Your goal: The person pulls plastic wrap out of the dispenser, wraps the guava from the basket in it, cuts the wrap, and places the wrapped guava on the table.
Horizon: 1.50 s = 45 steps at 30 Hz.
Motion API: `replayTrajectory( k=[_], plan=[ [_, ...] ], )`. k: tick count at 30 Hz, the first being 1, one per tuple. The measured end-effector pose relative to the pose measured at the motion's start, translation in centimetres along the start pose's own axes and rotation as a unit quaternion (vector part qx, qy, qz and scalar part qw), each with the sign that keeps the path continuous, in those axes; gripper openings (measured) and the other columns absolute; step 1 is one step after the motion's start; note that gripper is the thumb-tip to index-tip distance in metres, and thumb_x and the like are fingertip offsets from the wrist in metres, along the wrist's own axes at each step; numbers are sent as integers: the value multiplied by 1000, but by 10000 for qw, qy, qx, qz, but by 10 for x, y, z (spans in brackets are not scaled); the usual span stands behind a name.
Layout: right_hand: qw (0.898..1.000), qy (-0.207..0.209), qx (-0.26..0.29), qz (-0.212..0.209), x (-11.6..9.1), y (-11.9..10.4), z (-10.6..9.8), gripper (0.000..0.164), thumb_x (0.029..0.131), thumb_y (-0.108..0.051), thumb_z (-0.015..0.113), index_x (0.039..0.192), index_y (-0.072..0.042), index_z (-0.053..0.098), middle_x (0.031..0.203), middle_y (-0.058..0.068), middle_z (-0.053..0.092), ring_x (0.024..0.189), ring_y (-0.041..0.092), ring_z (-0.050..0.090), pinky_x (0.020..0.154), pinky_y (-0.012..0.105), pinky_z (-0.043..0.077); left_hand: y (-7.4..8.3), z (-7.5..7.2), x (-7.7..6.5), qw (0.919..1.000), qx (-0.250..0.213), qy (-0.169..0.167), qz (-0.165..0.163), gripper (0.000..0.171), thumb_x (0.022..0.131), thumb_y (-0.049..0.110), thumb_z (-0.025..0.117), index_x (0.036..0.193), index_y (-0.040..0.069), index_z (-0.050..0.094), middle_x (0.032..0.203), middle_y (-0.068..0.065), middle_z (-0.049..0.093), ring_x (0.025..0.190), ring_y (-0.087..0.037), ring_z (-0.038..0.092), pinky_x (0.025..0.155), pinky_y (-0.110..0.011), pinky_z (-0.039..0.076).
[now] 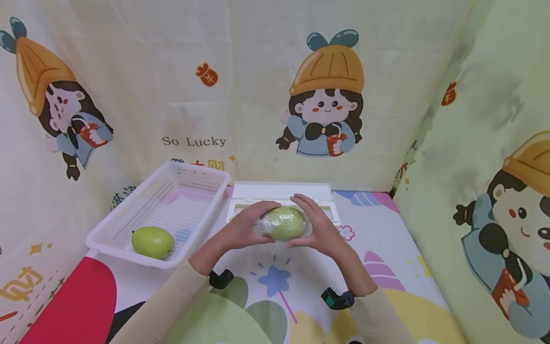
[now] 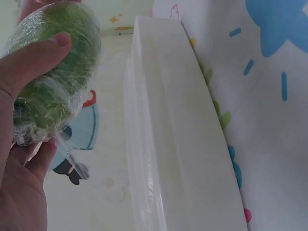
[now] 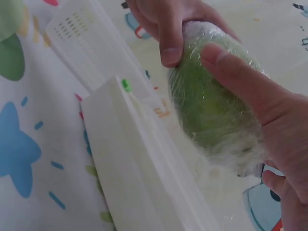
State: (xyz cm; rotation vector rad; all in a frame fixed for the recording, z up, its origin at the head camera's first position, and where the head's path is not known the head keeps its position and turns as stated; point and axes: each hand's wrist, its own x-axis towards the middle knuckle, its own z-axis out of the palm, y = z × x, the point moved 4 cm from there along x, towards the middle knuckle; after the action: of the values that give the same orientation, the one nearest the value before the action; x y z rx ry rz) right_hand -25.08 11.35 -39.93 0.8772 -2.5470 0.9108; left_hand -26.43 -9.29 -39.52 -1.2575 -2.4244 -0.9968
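Note:
A green mango (image 1: 287,223) wrapped in crinkled cling film is held up between both hands above the table. My left hand (image 1: 246,226) grips its left end, with the thumb across the film in the left wrist view. The right hand (image 1: 321,228) holds the other end, its thumb (image 3: 236,72) lying along the wrapped side. A short twist of loose film (image 2: 74,161) hangs from the mango in the left wrist view. Just behind the hands is a long white box (image 1: 281,190), which looks like a cling film dispenser with its lid raised.
To the left stands a white perforated plastic basket (image 1: 95,242), with an unwrapped green mango (image 1: 153,242) inside near its front corner. The table is covered by a patterned cloth (image 1: 275,282). Printed cloth walls (image 1: 253,95) enclose the back and both sides.

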Motion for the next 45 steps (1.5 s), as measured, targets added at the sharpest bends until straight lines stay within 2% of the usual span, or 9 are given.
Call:
replayTrajectory(
  k=[4,8,15,19,25,34,38,41,45],
  plan=[
    [9992,-176,259,242,1,5,5,102,61,-51,87,146,-23,38,148,0,44,133,23,46,100,47,49,-2,2,-1,10000,-70,53,9,79,66,19,89,135,11,51,131,-3,58,119,-18,56,100,-38,50],
    [9968,-234,606,466,-1,8,8,87,66,-46,86,140,-25,46,139,-3,53,124,21,54,95,43,53,-6,5,-2,9996,-257,-25,-91,82,66,20,89,136,14,48,133,-2,57,119,-17,55,99,-38,50],
    [9972,129,712,211,-5,9,13,82,67,-37,88,138,-25,48,139,-4,53,126,19,52,97,41,52,-20,11,-4,9924,-569,-474,-981,99,66,38,88,148,18,35,148,1,44,132,-19,47,106,-43,44],
    [9973,216,686,163,-8,8,17,85,66,-30,90,139,-25,47,140,-2,51,128,20,50,99,43,51,-24,14,-6,9873,-690,-594,-1301,89,70,40,85,144,18,42,141,1,51,120,-16,53,99,-39,47],
    [9985,210,498,88,-6,7,20,89,64,-30,90,140,-22,45,143,0,47,131,21,46,102,43,48,-24,15,-7,9905,-636,-353,-1171,78,73,32,84,139,17,46,131,1,57,107,-13,57,90,-34,50],
    [9990,-234,249,281,0,19,25,107,59,-54,86,148,-20,37,154,1,34,138,27,39,105,51,44,-24,16,-9,9956,-401,-237,-808,79,74,22,83,141,12,42,134,-3,55,116,-18,56,97,-40,50],
    [9979,-453,203,421,2,28,29,111,58,-57,86,149,-21,35,153,1,38,140,25,37,117,56,25,-24,18,-11,9969,-356,-166,-678,79,73,17,85,139,12,43,134,-3,54,118,-18,55,100,-41,48],
    [9969,-565,241,489,2,33,33,104,59,-50,89,146,-19,40,146,1,49,136,23,44,119,59,11,-24,20,-13,9978,-282,-142,-588,78,72,15,85,138,12,44,133,-3,55,117,-17,54,99,-40,49],
    [9961,-553,314,610,-2,33,36,91,62,-36,91,139,-20,47,137,-2,56,127,22,52,120,55,14,-24,20,-12,9977,-238,-266,-578,85,69,17,87,141,10,41,137,-5,52,121,-19,52,101,-42,47]
  ],
)
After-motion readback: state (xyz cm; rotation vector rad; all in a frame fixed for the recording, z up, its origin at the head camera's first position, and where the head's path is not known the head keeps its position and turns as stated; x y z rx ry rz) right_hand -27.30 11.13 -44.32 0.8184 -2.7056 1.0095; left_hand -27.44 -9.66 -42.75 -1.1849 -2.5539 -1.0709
